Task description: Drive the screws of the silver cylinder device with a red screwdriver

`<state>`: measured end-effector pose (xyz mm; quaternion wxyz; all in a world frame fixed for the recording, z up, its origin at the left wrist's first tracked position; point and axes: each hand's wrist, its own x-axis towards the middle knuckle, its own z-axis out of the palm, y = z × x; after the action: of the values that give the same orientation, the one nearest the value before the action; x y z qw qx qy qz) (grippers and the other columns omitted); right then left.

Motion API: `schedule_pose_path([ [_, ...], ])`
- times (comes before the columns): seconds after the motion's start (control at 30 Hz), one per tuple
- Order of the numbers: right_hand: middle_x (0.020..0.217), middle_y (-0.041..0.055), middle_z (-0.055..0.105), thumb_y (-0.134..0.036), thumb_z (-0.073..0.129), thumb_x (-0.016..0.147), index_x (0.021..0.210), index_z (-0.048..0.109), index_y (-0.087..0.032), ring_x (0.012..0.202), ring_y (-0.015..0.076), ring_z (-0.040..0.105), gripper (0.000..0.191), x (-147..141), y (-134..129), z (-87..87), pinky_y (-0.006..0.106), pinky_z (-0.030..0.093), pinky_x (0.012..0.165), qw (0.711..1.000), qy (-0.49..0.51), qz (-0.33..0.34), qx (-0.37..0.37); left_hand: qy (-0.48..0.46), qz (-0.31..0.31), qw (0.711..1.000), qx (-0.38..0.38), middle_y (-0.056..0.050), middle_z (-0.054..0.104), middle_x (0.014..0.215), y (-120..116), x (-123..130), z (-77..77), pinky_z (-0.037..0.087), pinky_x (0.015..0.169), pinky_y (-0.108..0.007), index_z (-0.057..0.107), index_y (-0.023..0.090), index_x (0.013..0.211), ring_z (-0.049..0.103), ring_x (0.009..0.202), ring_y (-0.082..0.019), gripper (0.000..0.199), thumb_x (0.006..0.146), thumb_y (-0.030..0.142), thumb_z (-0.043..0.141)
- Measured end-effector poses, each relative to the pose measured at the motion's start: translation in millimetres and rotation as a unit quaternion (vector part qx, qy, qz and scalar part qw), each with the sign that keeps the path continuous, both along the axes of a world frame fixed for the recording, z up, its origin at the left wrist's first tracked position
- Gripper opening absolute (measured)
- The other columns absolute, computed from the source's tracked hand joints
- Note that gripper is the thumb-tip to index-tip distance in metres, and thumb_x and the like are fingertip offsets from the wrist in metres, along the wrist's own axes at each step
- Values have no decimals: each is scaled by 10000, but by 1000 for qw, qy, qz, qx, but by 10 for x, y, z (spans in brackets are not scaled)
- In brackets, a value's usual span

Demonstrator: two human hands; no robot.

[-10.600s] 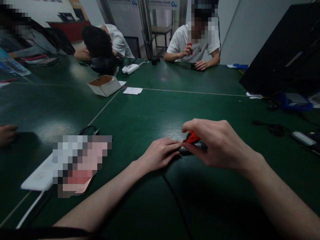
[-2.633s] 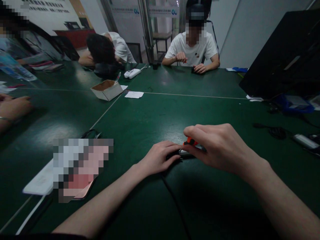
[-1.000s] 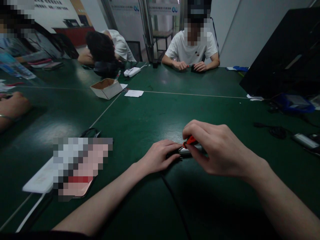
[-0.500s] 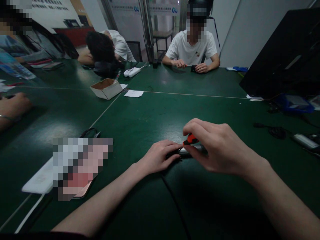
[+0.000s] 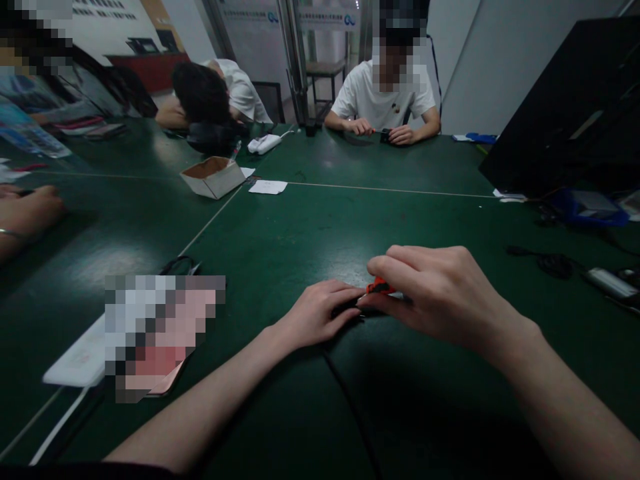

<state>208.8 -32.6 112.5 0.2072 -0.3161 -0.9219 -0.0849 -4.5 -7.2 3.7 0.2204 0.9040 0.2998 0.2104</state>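
My right hand [image 5: 440, 293] is closed round the red-and-black handle of a screwdriver [image 5: 380, 287]. Its metal shaft points left and down, toward the fingertips of my left hand [image 5: 320, 313]. That left hand grips a dark, elongated device [image 5: 345, 308] against the table, thumb on the near side and fingers on the far side. Most of the device is hidden by both hands, so its kind cannot be made out. A black cable [image 5: 345, 390] emerges by my left hand and runs toward the near edge. Whether the screwdriver tip touches the device is not clear.
On the left lie a white box-like item [image 5: 75, 360] and a pink phone-shaped item [image 5: 173, 380]. An open carton [image 5: 215, 180] and a paper slip [image 5: 268, 187] lie farther off. A co-worker [image 5: 385, 100] sits opposite; a large dark panel [image 5: 565, 113] stands right, near a coiled cable [image 5: 553, 263].
My right hand has lowered and tilted the screwdriver flatter, so its shaft now shows near my left fingertips and the device's silvery part is mostly covered. My left hand has stayed put.
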Motion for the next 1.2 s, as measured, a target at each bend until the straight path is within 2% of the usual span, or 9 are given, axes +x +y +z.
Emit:
schedule_pose_path([
  [0.1,939,38,568,-192,504,899,987,517,-145,752,134,521,100,-10,-17,31,249,340,572,997,24,27,-66,-1,-2,1000,4,-86,667,1096,6,-2,-7,509,837,-345,646,170,1106,617,988,-228,225,943,263,521],
  [0.2,924,29,566,-129,495,858,1034,496,-130,740,115,521,176,-13,-21,34,225,359,592,993,44,43,-100,8,-4,1000,3,-85,667,1093,12,-6,-15,508,848,-339,646,174,1111,612,1004,-228,226,940,261,526],
  [0.33,909,25,569,-157,501,898,1060,484,-145,698,116,520,164,1,-3,4,228,336,551,996,34,25,-76,7,0,1000,3,-86,664,1081,8,-9,-17,512,842,-336,639,179,1135,614,995,-227,242,940,271,530],
  [0.43,814,-3,544,-258,514,946,1007,515,-182,616,121,479,98,14,8,-13,247,277,504,1000,0,4,-28,-2,0,1000,6,-87,663,1085,1,-9,-19,513,833,-343,632,183,1145,620,979,-229,248,949,279,514],
  [0.57,695,-23,500,-414,459,982,868,537,-197,554,122,436,257,19,1,4,270,241,489,1000,-13,9,1,-6,-7,1000,14,-83,663,1079,3,-14,-36,510,826,-334,621,187,1171,622,983,-230,266,959,284,493],
  [0.7,970,37,585,-226,520,914,966,532,-160,756,128,526,85,8,-16,37,245,344,576,996,22,42,-72,-2,-20,1000,17,-82,651,1109,14,-24,-41,500,851,-330,621,194,1180,604,1025,-227,269,971,280,477],
  [0.8,970,31,574,-128,523,857,1032,510,-137,760,113,517,176,3,-15,34,225,365,601,992,40,55,-109,15,-30,999,24,-87,638,1139,20,-31,-35,497,855,-335,629,194,1169,590,1038,-231,258,975,267,476],
  [1.03,848,-1,555,-281,507,958,1024,522,-160,632,122,487,139,16,9,-9,250,299,507,999,9,14,-35,33,-42,998,32,-95,600,1195,13,-35,-31,478,893,-365,606,190,1191,565,1064,-243,250,974,243,494],
  [1.2,858,7,572,-283,510,956,1010,527,-160,632,131,509,136,19,26,-20,253,299,502,1000,2,7,-19,31,-50,998,4,-85,609,1187,14,-42,-25,479,901,-357,601,199,1201,567,1077,-236,253,966,228,510],
])
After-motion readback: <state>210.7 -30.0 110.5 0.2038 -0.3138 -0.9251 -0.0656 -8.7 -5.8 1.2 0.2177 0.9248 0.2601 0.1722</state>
